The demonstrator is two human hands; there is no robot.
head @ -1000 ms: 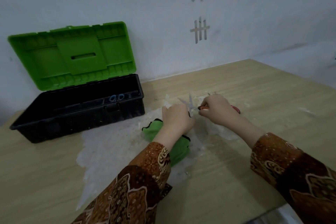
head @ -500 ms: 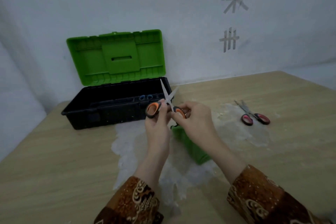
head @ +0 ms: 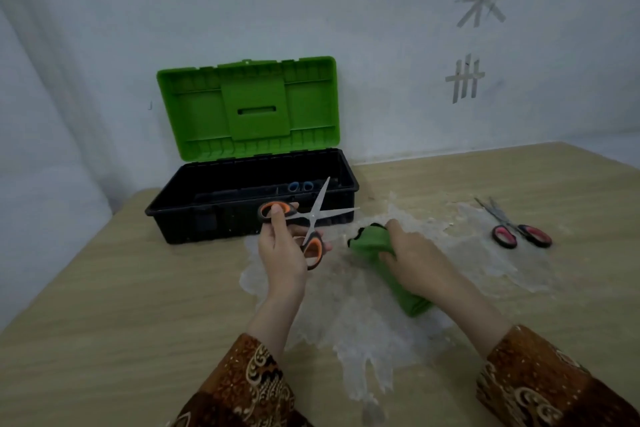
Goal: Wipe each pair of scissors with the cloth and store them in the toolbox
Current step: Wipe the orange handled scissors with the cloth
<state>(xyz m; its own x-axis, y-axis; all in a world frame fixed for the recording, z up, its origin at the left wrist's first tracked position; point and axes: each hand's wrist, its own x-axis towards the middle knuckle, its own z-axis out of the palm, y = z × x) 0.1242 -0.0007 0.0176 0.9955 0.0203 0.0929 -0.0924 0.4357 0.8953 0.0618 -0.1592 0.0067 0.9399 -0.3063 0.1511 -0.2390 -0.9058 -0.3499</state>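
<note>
My left hand holds the orange-handled scissors by their handles, blades spread open and pointing up and right, in front of the toolbox. My right hand grips the folded green cloth, which lies on the table's white patch. The black toolbox stands open at the back left, its green lid raised against the wall. Blue handles of another pair of scissors show inside it. A red-handled pair of scissors lies shut on the table to the right.
A rough white patch covers the middle of the wooden table. The wall stands close behind the toolbox, with tape marks on it. The table's left edge runs near the toolbox.
Both hands lifted the orange-handled scissors off the table. My right hand has since let go of them and dropped onto the green cloth. The view has swung left.
</note>
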